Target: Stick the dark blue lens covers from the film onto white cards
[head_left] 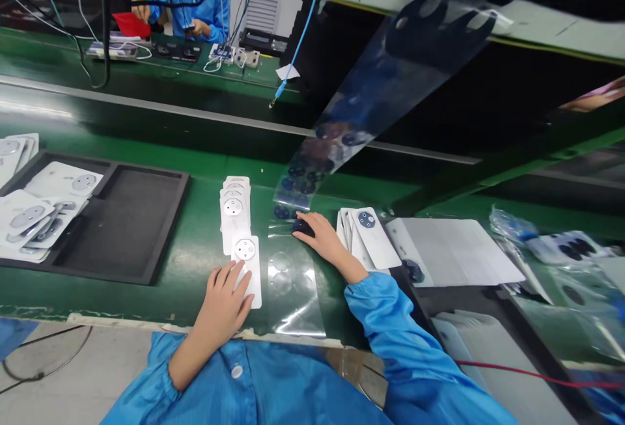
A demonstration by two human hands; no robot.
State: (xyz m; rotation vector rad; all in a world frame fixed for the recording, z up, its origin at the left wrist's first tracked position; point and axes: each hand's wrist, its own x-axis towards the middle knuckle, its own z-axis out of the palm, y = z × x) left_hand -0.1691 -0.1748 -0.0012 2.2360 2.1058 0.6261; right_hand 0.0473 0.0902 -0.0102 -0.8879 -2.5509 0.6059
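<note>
My left hand (227, 298) lies with its fingers spread on a white phone back cover (252, 282), whose round camera area faces away from me. Just beyond it is a fanned stack of similar white covers (235, 220). A strip of clear film (336, 129) carrying dark round pieces comes down from the shelf to the bench. At the strip's lower part my right hand (319, 236) has thumb and fingers closed on a dark round sticker (301, 226). Bare film (293, 295) stretches toward me below that. White covers with dark camera rings (374, 239) lie right of this hand.
A black tray (122, 223) with several white covers is at the left. On the right are a white sheet (454, 252), plastic bags and a dark tray. A blue cable (305, 34) hangs overhead. Across the bench, a person in blue (209, 8) handles small items.
</note>
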